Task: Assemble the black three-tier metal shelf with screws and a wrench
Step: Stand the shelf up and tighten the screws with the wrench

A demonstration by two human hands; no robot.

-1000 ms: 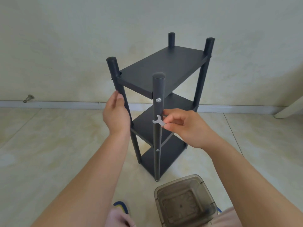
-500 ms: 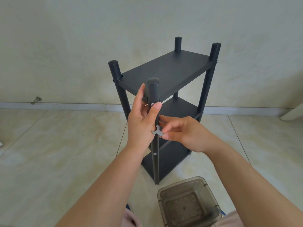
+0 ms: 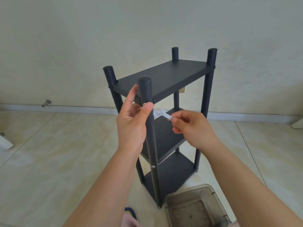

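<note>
The black three-tier shelf stands upright on the tiled floor in front of me. My left hand grips its nearest post just under the top tier, the thumb lying beside a silver screw. My right hand pinches a small flat silver wrench, blurred, just right of that post with its jaw pointing left toward the screw. A second silver screw shows lower on the same post.
A translucent brown plastic box sits on the floor at the shelf's near foot. A wall and white baseboard run behind. A metal door stop sticks out at left. A white object lies far left.
My left hand moved from the left post to the nearest post and slid up to the top screw. My right hand lifted the wrench from mid-post up toward that screw.
</note>
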